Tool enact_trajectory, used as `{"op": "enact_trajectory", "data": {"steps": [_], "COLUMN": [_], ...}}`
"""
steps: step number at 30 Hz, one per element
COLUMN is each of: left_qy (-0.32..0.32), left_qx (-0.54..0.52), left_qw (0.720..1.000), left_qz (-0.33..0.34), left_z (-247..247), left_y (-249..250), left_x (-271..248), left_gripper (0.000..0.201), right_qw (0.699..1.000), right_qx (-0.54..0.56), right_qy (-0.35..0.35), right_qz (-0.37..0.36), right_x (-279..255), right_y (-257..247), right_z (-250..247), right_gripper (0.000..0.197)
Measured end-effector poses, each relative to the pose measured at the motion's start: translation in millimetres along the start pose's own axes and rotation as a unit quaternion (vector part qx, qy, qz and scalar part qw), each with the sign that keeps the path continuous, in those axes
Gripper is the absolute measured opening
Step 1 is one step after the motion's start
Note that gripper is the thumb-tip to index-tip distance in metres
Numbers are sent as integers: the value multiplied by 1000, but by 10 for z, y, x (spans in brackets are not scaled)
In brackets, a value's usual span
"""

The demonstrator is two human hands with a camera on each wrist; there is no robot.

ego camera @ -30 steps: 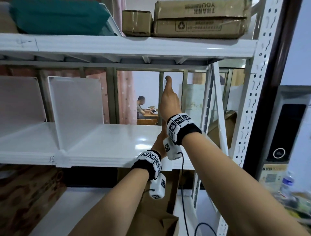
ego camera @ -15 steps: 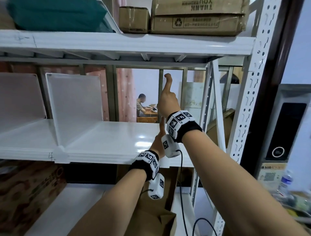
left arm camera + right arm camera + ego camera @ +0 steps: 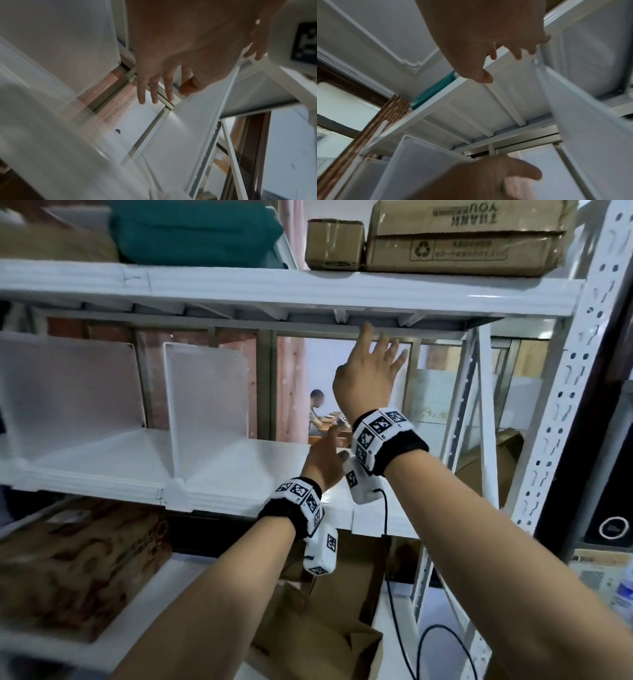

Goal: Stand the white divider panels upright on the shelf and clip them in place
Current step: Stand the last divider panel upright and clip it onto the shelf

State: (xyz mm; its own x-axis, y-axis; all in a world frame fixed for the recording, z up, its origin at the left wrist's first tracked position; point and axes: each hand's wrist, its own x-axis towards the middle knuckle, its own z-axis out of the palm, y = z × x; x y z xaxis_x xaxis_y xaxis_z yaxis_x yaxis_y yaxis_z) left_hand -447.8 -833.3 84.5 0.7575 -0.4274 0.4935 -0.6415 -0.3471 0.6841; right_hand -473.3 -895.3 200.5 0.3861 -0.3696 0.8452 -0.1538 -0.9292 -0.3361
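Two white divider panels stand upright on the middle shelf [image 3: 257, 470], one at the far left [image 3: 68, 385] and one beside it [image 3: 209, 392] with a clip at the shelf's front edge. A third white panel [image 3: 583, 115] rises close beside my right hand in the right wrist view; the head view does not show it. My right hand [image 3: 366, 378] is raised just under the upper shelf [image 3: 308, 292], fingers spread and holding nothing. My left hand [image 3: 325, 460] is low over the shelf with straight fingers [image 3: 154, 88], partly hidden behind my right wrist.
Cardboard boxes [image 3: 462, 237] and a teal bundle [image 3: 195, 231] sit on the upper shelf. A printed box [image 3: 75, 566] lies on the shelf below. A perforated upright [image 3: 565, 392] and a slanted brace [image 3: 486, 405] close the right side. A seated person [image 3: 317, 409] shows through the back.
My right hand has gone from a thumb-up closed pose to spread fingers and has risen toward the upper shelf's underside. My left hand stays low at the shelf.
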Motion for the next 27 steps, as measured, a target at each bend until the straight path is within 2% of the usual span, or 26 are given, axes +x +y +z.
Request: {"op": "enact_trajectory", "data": {"steps": [2,5,11,15,19,23,25,27], "left_qy": [82,182,296,330,290,170,113,86], "left_qx": [-14,71,45,28,11,24,14,1], "left_qw": [996,981,953,942,952,978,987,991], "left_qz": [-9,-21,-39,-58,-96,-114,-109,-99], "left_z": [-287,-782,-1702,-2084,-2299,-2334,-2310,-2314], "left_y": [-165,-555,-1329,-1705,-2062,-2335,-2397,-2421], "left_x": [50,14,-146,-179,-147,-66,-34,18], "left_gripper": [34,17,16,23,48,78,85,84], "right_qw": [999,990,976,972,970,960,955,951], "right_qx": [45,125,162,163,192,254,282,301], "right_qy": [-1,-69,-140,-160,-150,-113,-90,-68], "right_qz": [-23,9,50,52,12,-24,-25,-21], "right_x": [-96,-287,-521,-596,-611,-500,-473,-431], "right_y": [-283,-750,-1562,-1991,-2346,-2579,-2639,-2677], "right_z": [138,425,1060,1378,1708,1952,2030,2092], "right_gripper": [70,68,61,53,61,51,51,58]}}
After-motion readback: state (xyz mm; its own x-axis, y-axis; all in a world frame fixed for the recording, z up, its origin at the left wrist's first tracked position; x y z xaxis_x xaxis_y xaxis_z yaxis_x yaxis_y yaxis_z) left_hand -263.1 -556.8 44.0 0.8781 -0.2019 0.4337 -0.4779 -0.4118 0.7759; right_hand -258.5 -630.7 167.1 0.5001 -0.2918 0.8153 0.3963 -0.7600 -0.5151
